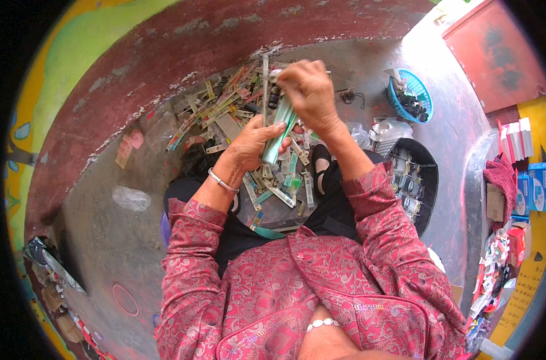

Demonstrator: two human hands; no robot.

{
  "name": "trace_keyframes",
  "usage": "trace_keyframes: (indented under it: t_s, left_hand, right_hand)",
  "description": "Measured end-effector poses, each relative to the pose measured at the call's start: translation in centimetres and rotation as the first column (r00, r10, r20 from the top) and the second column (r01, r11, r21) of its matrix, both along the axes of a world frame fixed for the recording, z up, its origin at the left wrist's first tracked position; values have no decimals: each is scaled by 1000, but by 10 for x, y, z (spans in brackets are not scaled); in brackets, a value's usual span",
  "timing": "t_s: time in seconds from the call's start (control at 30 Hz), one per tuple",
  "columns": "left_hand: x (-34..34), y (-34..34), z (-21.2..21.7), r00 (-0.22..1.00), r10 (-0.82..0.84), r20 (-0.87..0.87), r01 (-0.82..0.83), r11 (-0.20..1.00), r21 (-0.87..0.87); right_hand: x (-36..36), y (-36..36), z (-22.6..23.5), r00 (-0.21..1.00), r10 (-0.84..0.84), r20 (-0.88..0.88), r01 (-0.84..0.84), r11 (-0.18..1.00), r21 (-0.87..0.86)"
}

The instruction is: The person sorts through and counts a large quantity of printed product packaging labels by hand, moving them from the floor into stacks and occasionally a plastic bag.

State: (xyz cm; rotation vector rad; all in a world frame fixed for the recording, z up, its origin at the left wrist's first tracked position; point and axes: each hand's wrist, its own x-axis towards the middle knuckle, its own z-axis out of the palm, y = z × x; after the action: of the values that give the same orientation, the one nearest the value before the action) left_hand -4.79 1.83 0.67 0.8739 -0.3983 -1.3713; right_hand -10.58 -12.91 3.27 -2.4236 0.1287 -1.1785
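My left hand (252,144) grips a long green and white flat packet (279,135) near its lower end. My right hand (307,90) is closed on the packet's top, where a small dark and metal part (273,81) sticks out. Both hands are raised above a heap of similar green, white and yellow packets (225,111) scattered on the concrete floor in front of my knees. A silver bangle sits on my left wrist. Red patterned sleeves cover both forearms.
A black round tub (426,180) with small packed items stands at my right. A blue plastic basket (414,99) with dark pieces lies further off. A dark red wall (183,48) curves ahead. Boxes and a red cloth are stacked at far right.
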Motion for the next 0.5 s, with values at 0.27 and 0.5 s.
trace_keyframes:
  t_s: [0.27,0.5]
  left_hand:
    - [-3,6,6,993,-31,-111,23,997,-76]
    - [6,2,-2,985,-47,-165,29,994,-108]
  right_hand:
    - [-13,-60,-11,904,-421,-66,426,898,109]
    - [-17,8,30,978,33,204,-38,999,19]
